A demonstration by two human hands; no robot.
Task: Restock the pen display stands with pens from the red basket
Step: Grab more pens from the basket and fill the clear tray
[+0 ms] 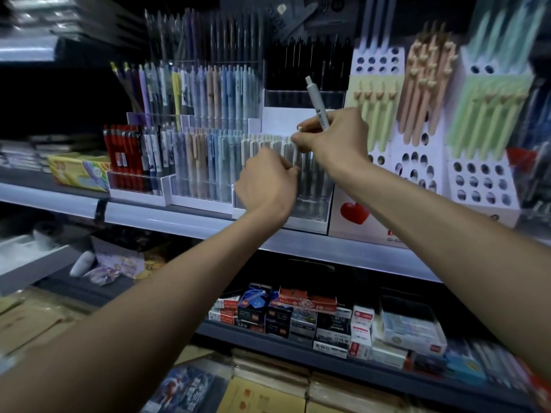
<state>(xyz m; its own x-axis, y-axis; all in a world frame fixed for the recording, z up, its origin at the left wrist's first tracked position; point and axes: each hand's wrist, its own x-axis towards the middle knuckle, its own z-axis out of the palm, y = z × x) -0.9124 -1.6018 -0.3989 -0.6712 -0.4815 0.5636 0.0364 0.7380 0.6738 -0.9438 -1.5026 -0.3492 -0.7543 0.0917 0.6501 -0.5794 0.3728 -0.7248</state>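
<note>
Mid-restock now: your right hand (334,138) grips a grey pen (316,104) upright over the clear stand (311,208) on the shelf (179,217), left hand (265,181) curled at its pen row (262,146), grip unclear; next, find a free slot and lower it straight in.

I stood before dimly lit shop shelving, its pale upper shelf edge (179,219) catching the light above a darker lower shelf (268,342) stacked with small stationery boxes (301,318), with brown cartons (32,323) at lower left.
</note>
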